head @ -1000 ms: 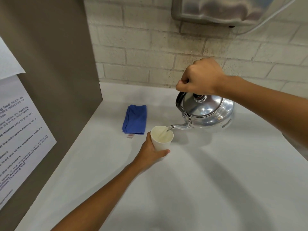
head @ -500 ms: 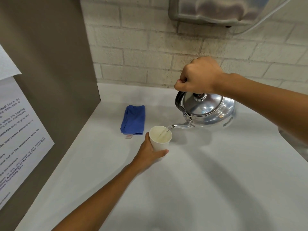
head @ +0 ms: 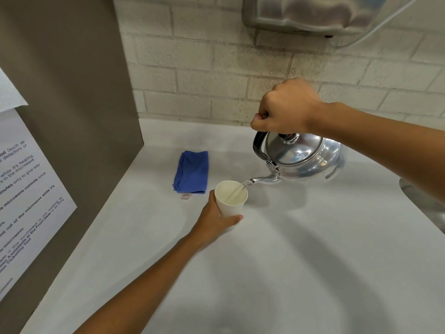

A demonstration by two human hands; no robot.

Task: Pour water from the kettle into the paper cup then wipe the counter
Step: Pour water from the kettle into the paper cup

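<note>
A shiny metal kettle hangs tilted above the white counter, its spout over a white paper cup. A thin stream of water runs from the spout into the cup. My right hand is closed around the kettle's black handle from above. My left hand wraps the cup's lower side while the cup stands on the counter. A folded blue cloth lies flat just behind and left of the cup.
A brown panel with a printed notice walls off the left side. A brick wall stands behind, with a metal dispenser mounted high. A sink rim shows at the right edge.
The stream keeps running into the cup. Both hands, the kettle and the cup hold almost the same position; only the view has shifted slightly.
</note>
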